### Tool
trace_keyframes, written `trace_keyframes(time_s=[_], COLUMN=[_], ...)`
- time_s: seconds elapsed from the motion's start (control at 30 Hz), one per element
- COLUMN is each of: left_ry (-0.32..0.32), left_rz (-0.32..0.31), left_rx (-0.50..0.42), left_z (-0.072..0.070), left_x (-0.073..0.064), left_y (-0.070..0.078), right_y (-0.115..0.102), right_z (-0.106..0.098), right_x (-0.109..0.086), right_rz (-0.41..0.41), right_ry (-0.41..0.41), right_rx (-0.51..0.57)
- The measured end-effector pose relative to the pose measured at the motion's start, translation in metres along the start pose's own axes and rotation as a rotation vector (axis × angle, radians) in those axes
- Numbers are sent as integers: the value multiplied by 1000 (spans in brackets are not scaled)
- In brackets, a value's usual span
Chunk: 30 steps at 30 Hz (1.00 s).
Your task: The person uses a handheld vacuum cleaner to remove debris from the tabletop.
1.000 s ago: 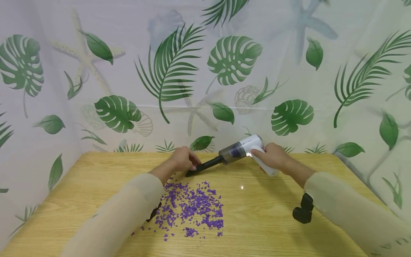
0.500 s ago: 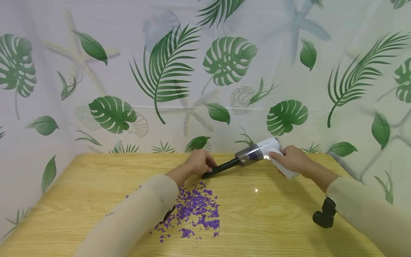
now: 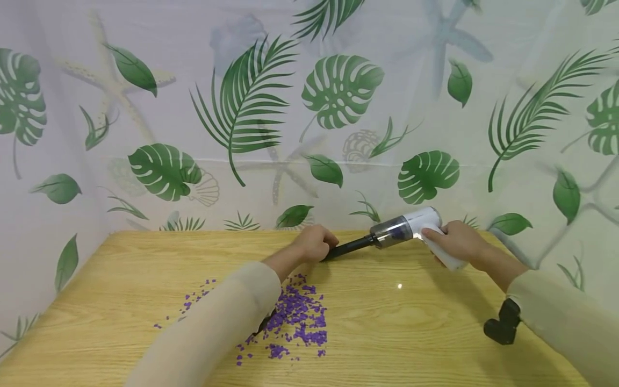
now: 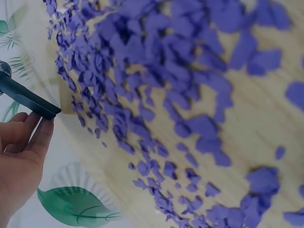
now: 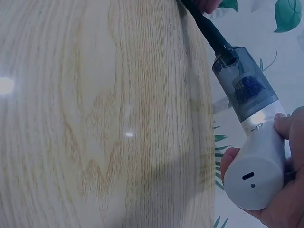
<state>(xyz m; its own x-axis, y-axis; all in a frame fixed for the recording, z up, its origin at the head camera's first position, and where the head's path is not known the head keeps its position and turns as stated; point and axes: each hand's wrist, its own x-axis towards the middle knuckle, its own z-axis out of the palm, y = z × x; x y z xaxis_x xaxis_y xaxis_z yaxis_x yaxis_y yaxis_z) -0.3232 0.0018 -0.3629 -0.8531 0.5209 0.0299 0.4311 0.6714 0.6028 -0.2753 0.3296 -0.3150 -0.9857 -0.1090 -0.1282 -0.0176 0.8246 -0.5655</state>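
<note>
My right hand (image 3: 459, 242) grips the white handle of a handheld vacuum cleaner (image 3: 425, 217). Its clear dust cup (image 5: 244, 85) has dark purple matter inside. A black crevice nozzle (image 3: 350, 246) slants down to the left, low over the back of the table. At the nozzle's end, my left hand (image 3: 314, 243) pinches the tip with its fingers; in the left wrist view the fingertips (image 4: 43, 124) touch its underside. Many purple scraps (image 4: 142, 61) lie scattered on the table, nearer than the nozzle. My left sleeve hides part of them.
The wood-grain table (image 3: 387, 333) ends at a back edge close behind the nozzle. A leaf-patterned cloth (image 3: 271, 107) hangs behind it. Stray purple bits (image 3: 186, 305) lie left of my left forearm (image 3: 217, 322).
Both hands and the vacuum cleaner have shifted right together along the back of the table, away from the scraps. The view has turned slightly right, and more stray bits show left of my forearm.
</note>
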Motion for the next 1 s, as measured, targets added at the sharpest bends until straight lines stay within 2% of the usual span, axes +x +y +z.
trace_keyframes(time_s=[0.13,0.37,0.67,1.0], left_ry=[9,-14,-13,-67], left_rz=[2,-15,25,1], left_rx=[16,46,66,63], left_z=[-4,-8,-2,-1], left_x=[1,-3,-8,-15], left_y=[-1,-4,-4,8], right_y=[-5,-12,-9,1], right_z=[3,5,2,1], right_x=[4,8,6,6], right_rz=[16,18,-47,-123], right_ry=[13,21,-18,-28], right_rx=[-10,-53,-28,-71])
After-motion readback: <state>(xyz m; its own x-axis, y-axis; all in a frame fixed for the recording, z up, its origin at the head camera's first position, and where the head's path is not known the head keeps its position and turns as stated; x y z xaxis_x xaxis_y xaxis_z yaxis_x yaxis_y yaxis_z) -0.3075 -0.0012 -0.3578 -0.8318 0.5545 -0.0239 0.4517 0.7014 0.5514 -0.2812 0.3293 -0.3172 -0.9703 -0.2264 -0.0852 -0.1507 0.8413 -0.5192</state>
